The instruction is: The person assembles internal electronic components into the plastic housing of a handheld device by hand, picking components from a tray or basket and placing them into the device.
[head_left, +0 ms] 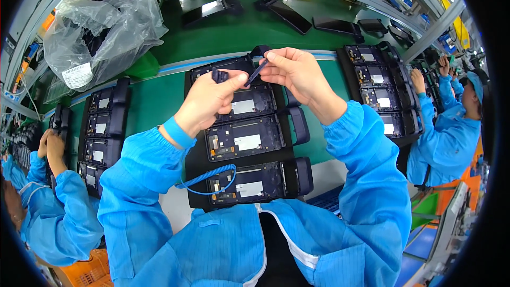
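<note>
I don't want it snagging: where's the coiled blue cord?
In the head view, the blue cord crosses the left end of the lowest open device, left of centre, below the left hand.

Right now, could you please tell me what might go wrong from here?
The thin dark strip in the right hand could slip and fall onto the open devices below. The small dark part in the left hand might drop too. The coiled blue cord, lying over the nearest open device, could snag on its edge.
</note>
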### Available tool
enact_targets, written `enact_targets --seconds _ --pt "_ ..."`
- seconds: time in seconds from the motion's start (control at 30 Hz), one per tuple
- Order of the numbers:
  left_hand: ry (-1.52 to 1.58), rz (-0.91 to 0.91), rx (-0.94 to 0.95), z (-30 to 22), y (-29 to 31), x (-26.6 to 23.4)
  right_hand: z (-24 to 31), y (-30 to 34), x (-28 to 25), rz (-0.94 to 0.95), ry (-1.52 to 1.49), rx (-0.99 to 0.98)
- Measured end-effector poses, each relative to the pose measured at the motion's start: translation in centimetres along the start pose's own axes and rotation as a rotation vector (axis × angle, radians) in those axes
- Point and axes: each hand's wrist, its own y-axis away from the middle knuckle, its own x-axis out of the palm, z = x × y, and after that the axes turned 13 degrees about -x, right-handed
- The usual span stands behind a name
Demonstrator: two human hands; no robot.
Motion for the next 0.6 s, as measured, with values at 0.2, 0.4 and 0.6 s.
enact_targets --seconds 0.2,0.4,0.6 --pt "-0.149 -0.082 -0.005 -0.2 -1.6 0.5 -0.1 0.2 -0.8 -0.002 -0.093 -0.016" --pt "-0.959 -0.164 0.899 -0.8 -2.5 0.9 1.2 0.1 -2.2 0.261 -0.153 0.471" --pt "-0.906 -0.258 0.712 -3.3 -4.7 -0.7 3.4 -1.9 -4.9 0.183 0.252 0.253"
